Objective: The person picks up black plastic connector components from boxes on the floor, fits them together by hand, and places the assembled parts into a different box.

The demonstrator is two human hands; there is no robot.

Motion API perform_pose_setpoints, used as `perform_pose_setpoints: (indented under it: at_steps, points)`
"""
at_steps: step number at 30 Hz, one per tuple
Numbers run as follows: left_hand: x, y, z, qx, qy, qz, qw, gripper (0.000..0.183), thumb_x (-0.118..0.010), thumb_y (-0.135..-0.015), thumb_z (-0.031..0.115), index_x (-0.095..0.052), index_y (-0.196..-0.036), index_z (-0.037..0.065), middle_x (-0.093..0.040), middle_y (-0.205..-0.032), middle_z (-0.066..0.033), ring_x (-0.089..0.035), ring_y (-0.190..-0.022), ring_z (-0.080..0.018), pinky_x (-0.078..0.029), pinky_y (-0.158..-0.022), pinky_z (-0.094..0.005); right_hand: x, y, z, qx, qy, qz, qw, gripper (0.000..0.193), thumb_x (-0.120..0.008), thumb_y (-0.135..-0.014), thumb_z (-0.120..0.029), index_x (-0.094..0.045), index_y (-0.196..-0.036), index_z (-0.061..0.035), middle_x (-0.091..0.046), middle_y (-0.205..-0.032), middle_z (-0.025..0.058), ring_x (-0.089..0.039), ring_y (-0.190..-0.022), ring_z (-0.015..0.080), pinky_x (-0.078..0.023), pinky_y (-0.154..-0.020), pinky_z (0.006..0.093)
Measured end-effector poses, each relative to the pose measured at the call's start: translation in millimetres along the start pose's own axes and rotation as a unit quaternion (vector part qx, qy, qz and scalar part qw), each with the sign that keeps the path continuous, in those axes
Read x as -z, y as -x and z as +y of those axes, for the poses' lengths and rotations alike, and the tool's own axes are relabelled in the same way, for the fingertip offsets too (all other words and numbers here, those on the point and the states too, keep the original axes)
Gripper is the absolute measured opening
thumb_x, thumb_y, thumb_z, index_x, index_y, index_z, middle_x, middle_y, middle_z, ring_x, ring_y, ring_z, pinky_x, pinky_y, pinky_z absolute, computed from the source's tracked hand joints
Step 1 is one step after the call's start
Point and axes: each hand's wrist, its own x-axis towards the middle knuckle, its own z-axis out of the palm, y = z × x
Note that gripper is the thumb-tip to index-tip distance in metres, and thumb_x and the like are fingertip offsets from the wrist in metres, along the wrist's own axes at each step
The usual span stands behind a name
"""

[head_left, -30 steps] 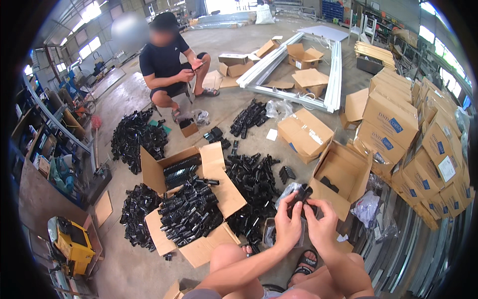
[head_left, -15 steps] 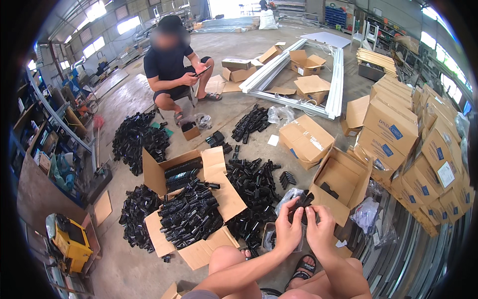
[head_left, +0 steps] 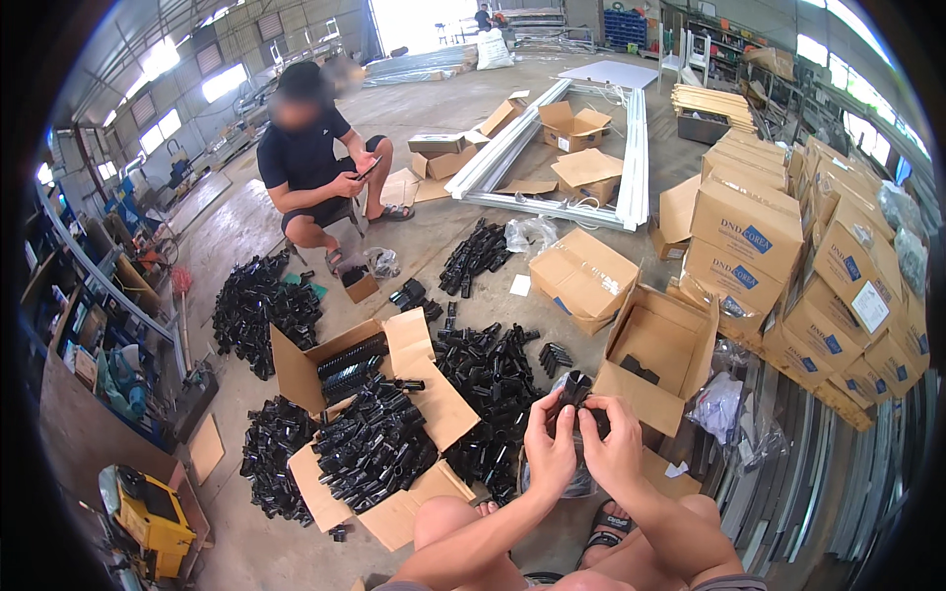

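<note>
Between both hands I hold a small black plastic part, raised over my knees. My left hand grips it from the left with thumb and fingers. My right hand closes on its right side, thumbs close together. The fingers hide much of the part, so its exact kind cannot be made out. Left of my hands, an open cardboard box is heaped with similar black parts. A loose pile of black parts lies between that box and my hands. Beyond my right hand stands an open carton with a few black pieces inside.
Another person sits ahead on the left, holding a phone. More black piles lie on the floor. Stacked cartons and long metal profiles fill the right side. A white frame lies farther off; a yellow machine stands at left.
My view has shifted slightly, moving the surroundings leftward. Both hands have tilted and drawn closer together around the black part, which they still hold.
</note>
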Motion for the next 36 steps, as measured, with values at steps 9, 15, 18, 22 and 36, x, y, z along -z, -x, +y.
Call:
perform_pose_setpoints:
  at_steps: [9, 15, 18, 22, 36]
  points:
    - [1.9, -0.6, 1.2, 0.013, -0.006, -0.003, 1.000, 0.031, -0.054, -0.098, 0.005, -0.053, -0.128, -0.002, -0.063, -0.113, -0.0110, -0.060, -0.102, -0.0135, -0.050, -0.089, -0.0273, 3.9, -2.8, -4.6, 0.079, 0.055, -0.003, 0.995, 0.017, -0.066, -0.087, -0.015, -0.062, -0.097, -0.0022, -0.067, -0.098, 0.0130, -0.061, -0.094, 0.0327, -0.044, -0.082, 0.0427]
    - [2.2, 1.7, -0.2, 0.030, 0.001, -0.009, 1.000, 0.031, -0.055, -0.099, 0.007, -0.053, -0.129, -0.002, -0.063, -0.113, -0.0107, -0.060, -0.103, -0.0138, -0.050, -0.089, -0.0275, 3.8, 0.3, 2.4, 0.026, 0.007, -0.022, 0.999, 0.017, -0.065, -0.088, -0.014, -0.062, -0.098, -0.0015, -0.066, -0.096, 0.0140, -0.062, -0.092, 0.0343, -0.045, -0.083, 0.0433]
    - [8.0, 1.0, -1.0, 0.022, 0.004, -0.008, 1.000, 0.032, -0.055, -0.098, 0.007, -0.053, -0.129, -0.002, -0.063, -0.113, -0.0103, -0.060, -0.103, -0.0136, -0.050, -0.089, -0.0274, -0.4, -0.3, 2.1, 0.048, 0.031, -0.030, 0.998, 0.017, -0.066, -0.087, -0.015, -0.062, -0.098, -0.0016, -0.065, -0.094, 0.0141, -0.061, -0.092, 0.0350, -0.046, -0.082, 0.0436]
    - [7.3, -0.1, 6.3, 0.042, 0.011, -0.010, 0.999, 0.031, -0.056, -0.098, 0.007, -0.053, -0.128, -0.002, -0.063, -0.113, -0.0095, -0.059, -0.102, -0.0133, -0.049, -0.088, -0.0266, -0.8, 1.9, -8.1, 0.014, -0.010, 0.001, 1.000, 0.016, -0.065, -0.087, -0.015, -0.062, -0.095, -0.0021, -0.065, -0.093, 0.0139, -0.061, -0.091, 0.0354, -0.047, -0.080, 0.0435]
    - [-4.9, 5.0, 9.6, 0.035, 0.009, -0.019, 0.999, 0.028, -0.054, -0.099, 0.006, -0.052, -0.126, -0.001, -0.059, -0.106, -0.0041, -0.056, -0.093, -0.0087, -0.047, -0.082, -0.0232, 10.7, 0.1, 11.8, 0.037, -0.027, -0.003, 0.999, 0.018, -0.068, -0.085, -0.014, -0.064, -0.094, 0.0009, -0.066, -0.097, 0.0156, -0.062, -0.095, 0.0341, -0.049, -0.082, 0.0411]
